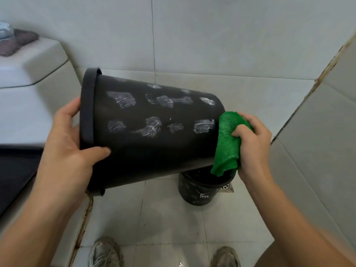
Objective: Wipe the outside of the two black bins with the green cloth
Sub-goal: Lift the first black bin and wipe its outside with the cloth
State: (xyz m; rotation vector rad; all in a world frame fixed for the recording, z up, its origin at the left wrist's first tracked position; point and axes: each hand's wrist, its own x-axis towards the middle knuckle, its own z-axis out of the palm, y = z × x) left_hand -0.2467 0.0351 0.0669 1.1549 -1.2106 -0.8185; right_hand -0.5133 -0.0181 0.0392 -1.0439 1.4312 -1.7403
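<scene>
A large black bin (154, 143) lies on its side in the air, its rim to the left and its base to the right. Several white smear patches mark its wall. My left hand (71, 149) grips the rim, thumb on the outer wall. My right hand (252, 145) holds the bunched green cloth (228, 145) against the bin's base end. A smaller black bin (200, 191) stands upright on the floor below, partly hidden by the big bin and the cloth.
A white toilet cistern (32, 74) with a dark rag on top stands at the left, a dark toilet seat (15, 170) below it. Tiled walls close in behind and at the right. A floor drain (226, 187) sits beside the small bin. My shoes show at the bottom.
</scene>
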